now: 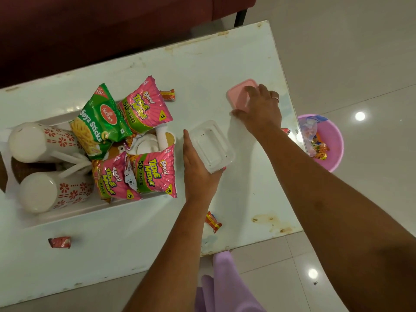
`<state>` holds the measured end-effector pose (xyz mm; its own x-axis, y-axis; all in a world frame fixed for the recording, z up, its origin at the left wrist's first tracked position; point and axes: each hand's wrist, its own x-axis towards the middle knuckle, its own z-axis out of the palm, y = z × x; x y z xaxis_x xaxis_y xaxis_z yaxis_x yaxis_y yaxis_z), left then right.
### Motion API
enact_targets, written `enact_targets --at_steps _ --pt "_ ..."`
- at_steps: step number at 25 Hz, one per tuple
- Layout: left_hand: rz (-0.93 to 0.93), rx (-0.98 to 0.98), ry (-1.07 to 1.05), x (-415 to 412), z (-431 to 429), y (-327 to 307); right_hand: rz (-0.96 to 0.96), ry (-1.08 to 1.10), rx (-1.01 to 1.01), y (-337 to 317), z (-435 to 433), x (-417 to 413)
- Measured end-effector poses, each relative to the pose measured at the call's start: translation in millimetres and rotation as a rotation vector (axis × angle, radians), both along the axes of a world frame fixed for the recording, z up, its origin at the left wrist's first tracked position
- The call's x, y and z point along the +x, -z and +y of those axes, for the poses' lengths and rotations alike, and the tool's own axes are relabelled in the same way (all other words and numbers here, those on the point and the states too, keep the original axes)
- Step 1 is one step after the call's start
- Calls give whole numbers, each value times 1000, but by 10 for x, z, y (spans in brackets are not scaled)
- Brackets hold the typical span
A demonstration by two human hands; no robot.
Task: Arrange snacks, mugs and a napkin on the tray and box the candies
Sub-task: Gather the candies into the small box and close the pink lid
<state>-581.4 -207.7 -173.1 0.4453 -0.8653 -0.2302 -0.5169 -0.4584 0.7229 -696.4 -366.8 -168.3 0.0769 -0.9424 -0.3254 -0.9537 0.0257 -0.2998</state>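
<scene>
Here, your left hand [198, 174] cups the clear box [210, 146] mid-bench, fingers loosely curled around its near end; your right hand [261, 108] spreads flat over the pink lid [238, 95], lying up-right beyond the box, its long axis roughly parallel.

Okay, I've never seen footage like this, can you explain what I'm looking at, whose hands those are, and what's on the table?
This is one picture from a camera worn on a person's head, looking down at their own bare hands. No machine is involved. The left hand holds a clear plastic box. The right hand rests on its pink lid. On the white table a tray holds two mugs lying on their sides and snack packets. A few wrapped candies lie loose, one by the left wrist.
</scene>
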Motion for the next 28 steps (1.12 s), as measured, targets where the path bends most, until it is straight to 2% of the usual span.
enact_targets --at_steps 2,6,10,14,16,20,22,25,26,28 --pt "24 12 -10 13 14 14 -20 11 -42 20 52 -103" --pt "97 35 -35 -5 37 -22 -140 294 -197 9 440 -454" --pt "144 69 -51 -122 231 -145 37 114 -129 44 886 -517" --pt "109 -8 -67 -242 747 -283 -29 192 -118 8 946 -468" --pt "44 32 62 -194 989 -270 -154 255 -129 -68 966 -400" --pt "-222 180 719 82 1218 -147 -481 338 -265 -383 1110 -95" --pt "-284 164 900 224 1154 -99 -528 282 -270 -512 1192 109" --pt "-412 169 1024 383 993 -109 -431 182 -124 -560 1267 359" --pt "-409 159 1013 415 962 -135 -381 159 -84 -561 1290 397" --pt "-270 83 837 439 942 -223 -351 168 -56 -571 1323 419"
